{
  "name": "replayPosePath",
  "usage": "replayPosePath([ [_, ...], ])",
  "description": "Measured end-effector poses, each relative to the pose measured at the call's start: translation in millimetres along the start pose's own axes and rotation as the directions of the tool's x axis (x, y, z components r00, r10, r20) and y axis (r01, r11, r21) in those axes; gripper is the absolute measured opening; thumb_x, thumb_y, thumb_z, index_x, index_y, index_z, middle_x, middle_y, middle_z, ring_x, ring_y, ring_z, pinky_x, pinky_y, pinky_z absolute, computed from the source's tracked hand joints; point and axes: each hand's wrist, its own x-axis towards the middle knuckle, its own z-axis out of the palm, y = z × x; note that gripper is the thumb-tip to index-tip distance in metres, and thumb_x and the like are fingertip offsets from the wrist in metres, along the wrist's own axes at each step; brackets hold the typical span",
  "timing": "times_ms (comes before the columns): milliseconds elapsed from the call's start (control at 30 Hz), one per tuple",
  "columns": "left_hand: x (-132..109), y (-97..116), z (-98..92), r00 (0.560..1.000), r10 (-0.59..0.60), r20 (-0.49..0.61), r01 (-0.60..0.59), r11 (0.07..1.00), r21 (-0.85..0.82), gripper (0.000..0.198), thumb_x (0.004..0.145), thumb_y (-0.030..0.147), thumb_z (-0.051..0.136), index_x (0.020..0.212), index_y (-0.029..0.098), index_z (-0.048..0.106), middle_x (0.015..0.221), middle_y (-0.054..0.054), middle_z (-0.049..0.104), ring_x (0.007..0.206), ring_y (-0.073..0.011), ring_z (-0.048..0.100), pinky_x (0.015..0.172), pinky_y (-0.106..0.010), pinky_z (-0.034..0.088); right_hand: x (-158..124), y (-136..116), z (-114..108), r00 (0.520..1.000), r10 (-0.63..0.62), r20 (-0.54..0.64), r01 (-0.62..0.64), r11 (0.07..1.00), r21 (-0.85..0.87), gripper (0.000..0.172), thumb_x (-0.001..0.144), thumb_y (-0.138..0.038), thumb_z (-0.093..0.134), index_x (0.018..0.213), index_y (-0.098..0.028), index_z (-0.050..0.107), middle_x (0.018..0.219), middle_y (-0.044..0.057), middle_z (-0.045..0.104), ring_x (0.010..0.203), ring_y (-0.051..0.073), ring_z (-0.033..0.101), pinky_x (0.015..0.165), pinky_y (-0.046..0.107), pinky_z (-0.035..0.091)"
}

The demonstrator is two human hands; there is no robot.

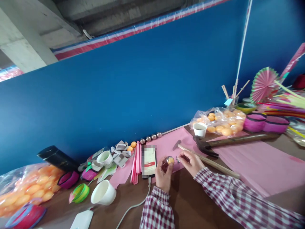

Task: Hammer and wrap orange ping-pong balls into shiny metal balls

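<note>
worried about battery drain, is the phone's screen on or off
On: the phone beside the left hand shows a bright display with a red patch.

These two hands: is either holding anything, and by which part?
The left hand holds a partly orange, partly shiny ball by its sides. Whether the right hand grips the tiny thing beside it is unclear.

I see sleeves in maroon-and-white checks, and the held round piece shows yellow-orange. My distant feed also gives me a brown tabletop, pink paper, silvery balls, a pink fan edged green, and a plain blue partition under a red, white and blue striped band.
</note>
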Motion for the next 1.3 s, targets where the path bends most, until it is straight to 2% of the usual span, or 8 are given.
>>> replayPosePath([
  [200, -1, 4, 2.3, 1.000, -0.008, 0.028, 0.007, 0.999, 0.037, 0.041, 0.069, 0.030, 0.063, 0.106, 0.015, 0.053, 0.100, -0.010, 0.063, 0.090, -0.0183, 0.060, 0.082, -0.033, 0.046, -2, -2, 3, 0.999, 0.038, 0.034, -0.043, 0.989, 0.142, 0.019, 0.079, -0.034, 0.048, 0.072, -0.018, 0.055, 0.064, 0.000, 0.055, 0.058, 0.012, 0.051, 0.055, 0.023, 0.042],
  [367, -1, 7, 3.5, 1.000, 0.007, 0.016, -0.008, 0.996, 0.092, 0.039, 0.069, 0.030, 0.063, 0.104, 0.014, 0.054, 0.100, -0.010, 0.063, 0.091, -0.0197, 0.060, 0.081, -0.033, 0.047, 3, 5, 6, 0.957, 0.235, 0.170, -0.284, 0.876, 0.390, 0.027, 0.072, -0.043, 0.056, 0.071, -0.016, 0.059, 0.058, 0.000, 0.058, 0.053, 0.012, 0.054, 0.054, 0.026, 0.047],
  [433, -1, 8, 3.8, 1.000, 0.010, 0.023, -0.012, 0.995, 0.103, 0.038, 0.069, 0.029, 0.062, 0.103, 0.015, 0.055, 0.100, -0.010, 0.063, 0.090, -0.0192, 0.060, 0.082, -0.033, 0.047, 3, 6, 6, 0.945, 0.273, 0.181, -0.326, 0.842, 0.431, 0.027, 0.068, -0.042, 0.060, 0.075, -0.016, 0.060, 0.059, 0.001, 0.060, 0.055, 0.012, 0.055, 0.056, 0.027, 0.049],
  [600, -2, 8, 4.6, 0.999, 0.000, 0.035, -0.003, 0.995, 0.100, 0.037, 0.067, 0.026, 0.064, 0.102, 0.016, 0.056, 0.102, -0.010, 0.062, 0.092, -0.0193, 0.060, 0.083, -0.033, 0.046, 3, 2, 5, 0.950, 0.255, 0.177, -0.307, 0.859, 0.409, 0.022, 0.070, -0.037, 0.059, 0.075, -0.016, 0.058, 0.062, 0.001, 0.060, 0.056, 0.012, 0.055, 0.056, 0.026, 0.048],
  [733, -3, 7, 5.5, 0.999, -0.023, 0.026, 0.021, 0.997, 0.081, 0.038, 0.065, 0.025, 0.066, 0.100, 0.016, 0.057, 0.101, -0.010, 0.063, 0.093, -0.0197, 0.059, 0.081, -0.033, 0.047, 3, 2, 3, 0.970, 0.179, 0.166, -0.222, 0.929, 0.297, 0.016, 0.072, -0.033, 0.057, 0.072, -0.017, 0.058, 0.065, 0.000, 0.060, 0.058, 0.012, 0.055, 0.057, 0.027, 0.047],
  [867, -3, 6, 5.8, 0.998, 0.010, 0.058, -0.015, 0.997, 0.079, 0.035, 0.066, 0.022, 0.064, 0.100, 0.016, 0.057, 0.100, -0.009, 0.063, 0.093, -0.0194, 0.059, 0.083, -0.034, 0.047, 3, 3, 3, 0.986, 0.115, 0.121, -0.141, 0.963, 0.230, 0.012, 0.070, -0.028, 0.058, 0.069, -0.016, 0.059, 0.085, 0.004, 0.062, 0.079, 0.016, 0.058, 0.073, 0.029, 0.046],
  [1133, -4, 11, 6.7, 0.995, 0.066, 0.071, -0.072, 0.994, 0.086, 0.032, 0.067, 0.020, 0.063, 0.098, 0.015, 0.060, 0.104, -0.010, 0.062, 0.098, -0.0205, 0.057, 0.088, -0.035, 0.043, 2, -5, 2, 0.958, 0.195, 0.212, -0.250, 0.928, 0.276, 0.016, 0.070, -0.031, 0.057, 0.068, -0.015, 0.060, 0.096, 0.007, 0.064, 0.084, 0.018, 0.060, 0.078, 0.033, 0.046],
  [1300, -5, 11, 6.6, 0.995, 0.075, 0.070, -0.082, 0.991, 0.102, 0.031, 0.067, 0.019, 0.062, 0.098, 0.016, 0.060, 0.103, -0.009, 0.062, 0.100, -0.0210, 0.056, 0.089, -0.035, 0.042, 3, -1, 2, 0.963, 0.181, 0.199, -0.232, 0.934, 0.271, 0.015, 0.070, -0.029, 0.058, 0.068, -0.015, 0.061, 0.099, 0.007, 0.064, 0.091, 0.019, 0.058, 0.084, 0.034, 0.043],
])
